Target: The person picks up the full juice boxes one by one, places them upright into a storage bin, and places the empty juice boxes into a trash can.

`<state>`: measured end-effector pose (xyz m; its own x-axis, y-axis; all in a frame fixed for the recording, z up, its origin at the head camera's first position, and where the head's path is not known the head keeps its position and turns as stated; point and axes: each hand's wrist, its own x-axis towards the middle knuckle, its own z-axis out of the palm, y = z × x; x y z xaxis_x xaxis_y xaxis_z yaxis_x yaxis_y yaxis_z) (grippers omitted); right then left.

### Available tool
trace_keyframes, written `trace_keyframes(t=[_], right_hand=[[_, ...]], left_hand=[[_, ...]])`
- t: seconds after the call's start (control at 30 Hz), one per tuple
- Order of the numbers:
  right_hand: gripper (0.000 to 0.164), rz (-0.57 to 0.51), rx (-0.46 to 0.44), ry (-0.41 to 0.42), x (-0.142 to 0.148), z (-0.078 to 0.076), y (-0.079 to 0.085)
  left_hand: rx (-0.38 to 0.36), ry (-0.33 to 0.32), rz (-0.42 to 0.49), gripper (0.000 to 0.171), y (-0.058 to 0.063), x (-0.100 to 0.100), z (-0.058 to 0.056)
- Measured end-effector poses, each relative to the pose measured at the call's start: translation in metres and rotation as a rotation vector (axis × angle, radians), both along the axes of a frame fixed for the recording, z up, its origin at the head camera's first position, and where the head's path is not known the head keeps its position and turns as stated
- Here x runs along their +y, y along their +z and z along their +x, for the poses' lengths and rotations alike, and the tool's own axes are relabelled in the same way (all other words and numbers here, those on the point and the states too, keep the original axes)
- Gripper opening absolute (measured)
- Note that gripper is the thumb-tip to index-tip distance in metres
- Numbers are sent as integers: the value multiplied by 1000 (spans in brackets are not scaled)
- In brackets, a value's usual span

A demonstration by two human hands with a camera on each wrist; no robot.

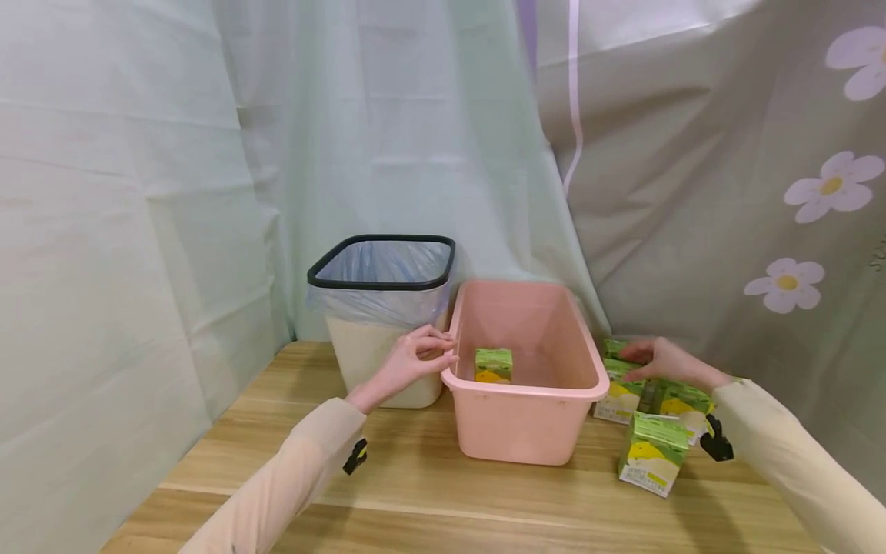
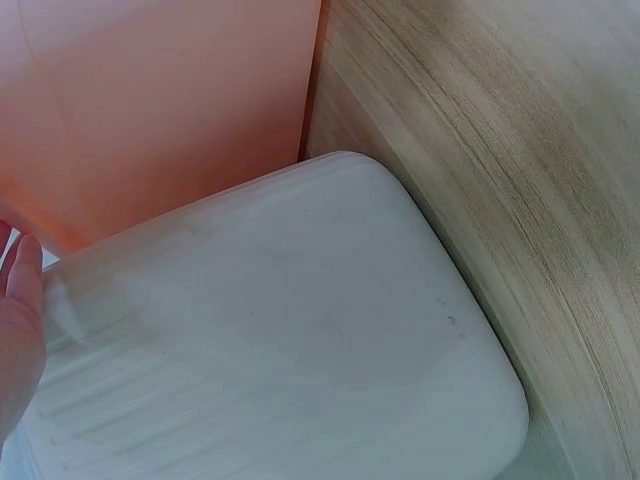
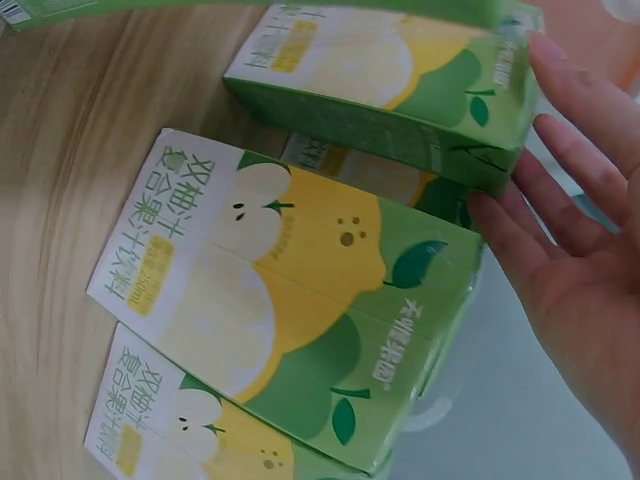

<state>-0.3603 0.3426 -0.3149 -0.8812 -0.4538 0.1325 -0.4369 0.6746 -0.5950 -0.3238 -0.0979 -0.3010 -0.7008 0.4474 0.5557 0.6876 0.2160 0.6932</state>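
My left hand is at the left rim of a pink plastic basin, fingertips touching the rim and thumb apart from the fingers. In the left wrist view only part of that hand shows, beside a white bin. One green-and-yellow juice carton stands inside the basin. To the basin's right, my right hand reaches over several like cartons. Its fingers lie loosely about the top end of one carton; a firm grip is not visible. Another carton leans close by.
A bin with a black rim and a clear bluish liner stands left of the basin. Nearest the person on the right is another carton. The wooden table backs onto hanging sheets.
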Motion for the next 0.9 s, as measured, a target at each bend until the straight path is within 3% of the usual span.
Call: trace_keyframes(t=[0.17,0.43,0.8,0.9], right_hand=[[52,42,-9,-7,-1,-2,-5],[50,45,-27,-29,-2,-6,-9],[42,85,17,-25,-4,-4,-5],[46,101,24,-50,-3,-1,1]], left_hand=[[-19,-34,21,27,-2,1,-1],[26,-39,21,24,-3,1,-3],[9,-27,30,24,-4,0,-3],[42,-14,19,25,-4,0,-2]])
